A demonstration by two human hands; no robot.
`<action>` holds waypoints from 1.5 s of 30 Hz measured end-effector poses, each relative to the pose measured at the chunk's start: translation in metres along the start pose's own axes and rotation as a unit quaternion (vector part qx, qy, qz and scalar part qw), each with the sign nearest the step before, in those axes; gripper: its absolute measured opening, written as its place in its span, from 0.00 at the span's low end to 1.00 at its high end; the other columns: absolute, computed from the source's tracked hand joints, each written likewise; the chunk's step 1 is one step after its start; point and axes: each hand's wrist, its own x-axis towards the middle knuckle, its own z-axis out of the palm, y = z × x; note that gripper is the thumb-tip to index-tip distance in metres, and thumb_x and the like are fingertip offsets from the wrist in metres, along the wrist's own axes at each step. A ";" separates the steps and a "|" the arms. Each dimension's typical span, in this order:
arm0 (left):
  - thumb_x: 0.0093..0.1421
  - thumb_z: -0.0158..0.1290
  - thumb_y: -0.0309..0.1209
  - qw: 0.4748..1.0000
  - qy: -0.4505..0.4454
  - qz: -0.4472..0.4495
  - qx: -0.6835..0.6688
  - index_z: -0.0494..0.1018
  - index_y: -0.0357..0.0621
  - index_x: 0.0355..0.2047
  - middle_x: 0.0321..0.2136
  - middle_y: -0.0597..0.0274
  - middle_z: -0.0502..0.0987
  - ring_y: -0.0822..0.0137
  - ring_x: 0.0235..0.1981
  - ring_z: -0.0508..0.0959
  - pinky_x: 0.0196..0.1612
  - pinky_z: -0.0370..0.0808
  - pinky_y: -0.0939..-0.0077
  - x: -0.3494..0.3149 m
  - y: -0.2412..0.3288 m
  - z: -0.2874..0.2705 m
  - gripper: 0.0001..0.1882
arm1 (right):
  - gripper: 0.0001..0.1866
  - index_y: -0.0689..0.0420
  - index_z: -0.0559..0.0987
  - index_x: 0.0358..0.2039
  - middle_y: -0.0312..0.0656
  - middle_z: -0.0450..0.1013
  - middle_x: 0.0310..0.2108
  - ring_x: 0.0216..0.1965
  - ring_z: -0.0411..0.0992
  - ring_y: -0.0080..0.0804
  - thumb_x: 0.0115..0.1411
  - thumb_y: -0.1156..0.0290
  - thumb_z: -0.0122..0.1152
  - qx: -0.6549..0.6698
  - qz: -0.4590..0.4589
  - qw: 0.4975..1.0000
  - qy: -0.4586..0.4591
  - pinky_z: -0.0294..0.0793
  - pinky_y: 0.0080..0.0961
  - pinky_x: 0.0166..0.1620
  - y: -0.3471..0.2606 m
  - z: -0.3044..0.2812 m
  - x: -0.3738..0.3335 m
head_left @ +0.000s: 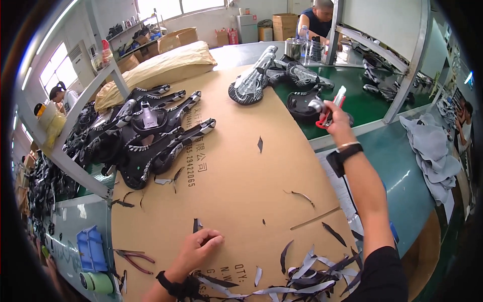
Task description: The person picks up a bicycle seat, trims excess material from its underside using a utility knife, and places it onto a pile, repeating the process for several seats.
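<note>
Trimming stage: right hand (336, 117) grips a red-handled cutter (329, 111) at upper right, near a saddle (302, 103); left hand (198, 246), empty, loosely curled, rests on cardboard (241, 166). Next move likely requires seating a saddle.

Black sleeve, black wristbands on both wrists.

Daylight pours in from the windows (176, 7) along the far wall and at the left, blown out to pure white. The room is evenly bright; the cardboard sheet (236, 166) is lit flatly, with only soft, short shadows under the trimmed scraps and beside the left hand (197, 247). A pale sheen lies on the green counter (402, 171). Fisheye distortion bends the metal frame bars, and the corners fall into black vignette. Fine detail is slightly soft throughout, more so toward the rim.
</note>
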 end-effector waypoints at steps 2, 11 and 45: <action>0.59 0.58 0.35 1.000 0.018 -0.008 0.004 0.76 0.38 0.41 0.31 0.65 0.78 0.75 0.31 0.75 0.38 0.73 0.80 -0.001 0.002 0.006 0.14 | 0.08 0.57 0.75 0.27 0.38 0.72 0.19 0.17 0.70 0.29 0.57 0.68 0.63 -0.011 0.009 0.996 -0.088 0.71 0.27 0.20 -0.026 0.017 -0.065; 0.46 0.64 0.27 0.832 0.215 0.392 0.329 0.68 0.37 0.53 0.51 0.43 0.71 0.45 0.52 0.72 0.55 0.67 0.58 -0.077 0.109 0.070 0.32 | 0.17 0.56 0.71 0.49 0.36 0.72 0.33 0.21 0.73 0.21 0.64 0.61 0.57 -0.090 0.312 0.901 -0.289 0.74 0.17 0.22 -0.052 0.080 -0.406; 0.39 0.67 0.53 0.940 0.092 0.144 0.294 0.73 0.39 0.42 0.35 0.60 0.74 0.62 0.41 0.70 0.51 0.56 0.65 -0.179 -0.012 0.058 0.36 | 0.37 0.36 0.61 0.65 0.39 0.62 0.20 0.17 0.66 0.34 0.54 0.74 0.55 -0.671 -0.248 0.365 -0.595 0.64 0.31 0.18 0.033 -0.012 -0.464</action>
